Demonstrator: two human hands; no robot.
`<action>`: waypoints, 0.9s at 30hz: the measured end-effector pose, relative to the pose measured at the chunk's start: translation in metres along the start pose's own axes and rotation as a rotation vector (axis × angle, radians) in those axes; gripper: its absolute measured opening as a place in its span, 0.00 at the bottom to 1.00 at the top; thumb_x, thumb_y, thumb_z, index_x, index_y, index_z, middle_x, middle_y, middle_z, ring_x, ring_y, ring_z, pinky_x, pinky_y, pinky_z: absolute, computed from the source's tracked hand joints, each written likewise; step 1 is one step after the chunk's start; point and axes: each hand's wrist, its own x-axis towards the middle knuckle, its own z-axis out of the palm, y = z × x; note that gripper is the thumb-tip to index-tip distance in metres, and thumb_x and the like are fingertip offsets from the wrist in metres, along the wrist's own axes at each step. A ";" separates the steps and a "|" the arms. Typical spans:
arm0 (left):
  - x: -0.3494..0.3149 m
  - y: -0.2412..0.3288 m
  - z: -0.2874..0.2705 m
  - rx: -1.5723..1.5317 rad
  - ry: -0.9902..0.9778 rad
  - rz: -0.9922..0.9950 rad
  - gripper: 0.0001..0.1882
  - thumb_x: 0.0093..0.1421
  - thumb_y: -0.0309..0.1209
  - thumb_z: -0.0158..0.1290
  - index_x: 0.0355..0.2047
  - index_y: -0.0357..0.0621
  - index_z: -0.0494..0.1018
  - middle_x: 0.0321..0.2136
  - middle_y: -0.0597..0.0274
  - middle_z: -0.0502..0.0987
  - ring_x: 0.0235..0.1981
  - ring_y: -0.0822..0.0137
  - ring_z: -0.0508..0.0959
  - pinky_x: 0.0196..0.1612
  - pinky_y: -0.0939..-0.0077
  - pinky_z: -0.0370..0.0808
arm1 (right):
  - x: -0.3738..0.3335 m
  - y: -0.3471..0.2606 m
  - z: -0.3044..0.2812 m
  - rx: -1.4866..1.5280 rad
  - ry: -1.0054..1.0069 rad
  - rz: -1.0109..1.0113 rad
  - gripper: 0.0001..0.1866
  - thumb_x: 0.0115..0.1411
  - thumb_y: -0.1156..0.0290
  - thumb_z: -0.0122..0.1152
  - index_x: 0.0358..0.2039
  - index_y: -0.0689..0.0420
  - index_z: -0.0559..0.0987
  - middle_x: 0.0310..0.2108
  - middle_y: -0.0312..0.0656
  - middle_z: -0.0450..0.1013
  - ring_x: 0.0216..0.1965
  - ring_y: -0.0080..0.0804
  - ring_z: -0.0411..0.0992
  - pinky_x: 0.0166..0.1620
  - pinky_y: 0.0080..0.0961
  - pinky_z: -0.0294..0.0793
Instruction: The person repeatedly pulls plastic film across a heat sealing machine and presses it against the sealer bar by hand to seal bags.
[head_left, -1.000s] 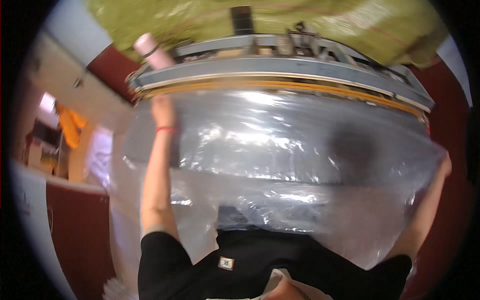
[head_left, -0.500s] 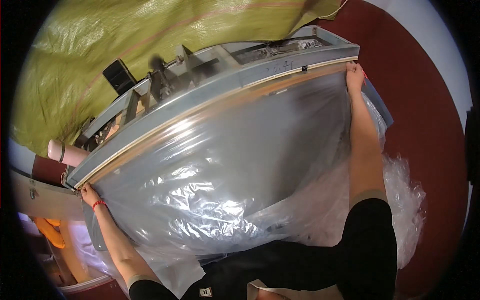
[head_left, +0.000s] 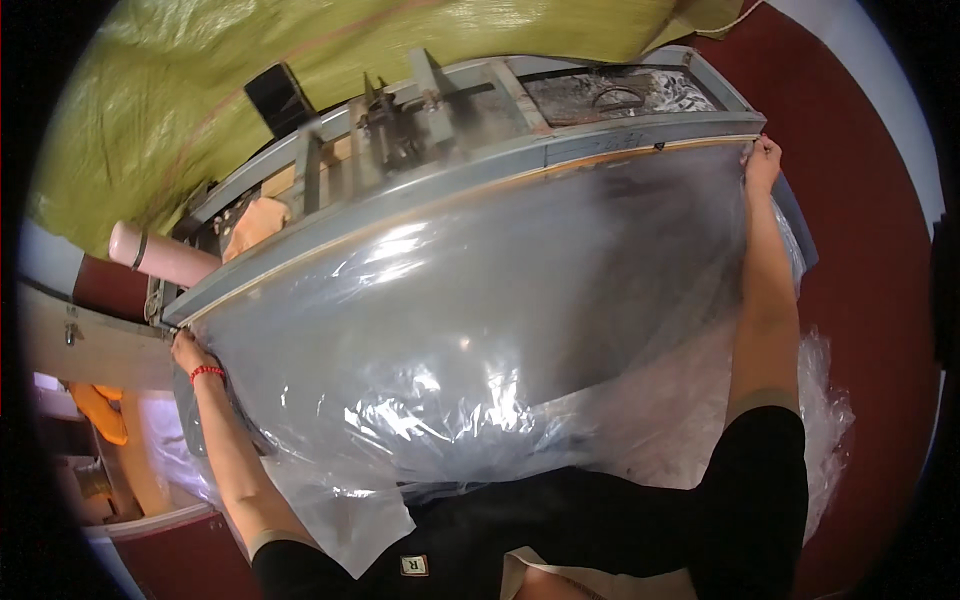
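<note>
A wide sheet of clear plastic film (head_left: 480,300) is stretched in front of me, its far edge lying along a long grey metal bar (head_left: 420,195) with a pale strip on its near side. At the bar's left end my left hand (head_left: 190,350), with a red bead bracelet on the wrist, pinches one corner of the film. My right hand (head_left: 763,163) pinches the opposite corner at the bar's right end. Both arms are spread wide. The film's near part lies in shiny wrinkles against my black shirt.
Behind the bar is a metal frame with crosspieces, a phone (head_left: 280,100) and a pink bottle (head_left: 165,258) at its left. A yellow-green woven sheet (head_left: 380,40) hangs beyond. Crumpled film (head_left: 825,420) lies at right on the dark red floor (head_left: 870,300). Orange gloves (head_left: 105,415) rest at lower left.
The bar, bottle and phone now appear further right in view, and both hands with them. The film looks smoother and tauter. Both hands still hold its corners.
</note>
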 end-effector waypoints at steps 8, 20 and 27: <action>-0.051 0.069 -0.041 0.652 -0.479 0.268 0.19 0.59 0.44 0.42 0.22 0.41 0.68 0.13 0.73 0.63 0.16 0.79 0.62 0.18 0.82 0.58 | -0.017 -0.054 -0.071 -0.232 -0.190 -0.209 0.18 0.47 0.58 0.60 0.32 0.59 0.77 0.33 0.40 0.73 0.36 0.26 0.70 0.41 0.21 0.66; -0.278 0.211 0.020 -0.225 -0.730 0.025 0.08 0.55 0.36 0.50 0.25 0.47 0.67 0.14 0.78 0.60 0.14 0.84 0.56 0.17 0.89 0.52 | -0.033 -0.122 -0.177 -0.600 0.113 -0.504 0.18 0.53 0.60 0.54 0.41 0.57 0.74 0.41 0.45 0.71 0.43 0.38 0.68 0.45 0.29 0.65; -0.312 0.239 -0.014 -0.221 -0.782 0.041 0.06 0.53 0.31 0.52 0.25 0.45 0.67 0.16 0.75 0.64 0.17 0.84 0.62 0.20 0.90 0.59 | -0.320 -0.396 0.019 0.316 -1.103 -0.556 0.14 0.48 0.70 0.58 0.38 0.57 0.73 0.38 0.39 0.69 0.42 0.29 0.67 0.46 0.23 0.64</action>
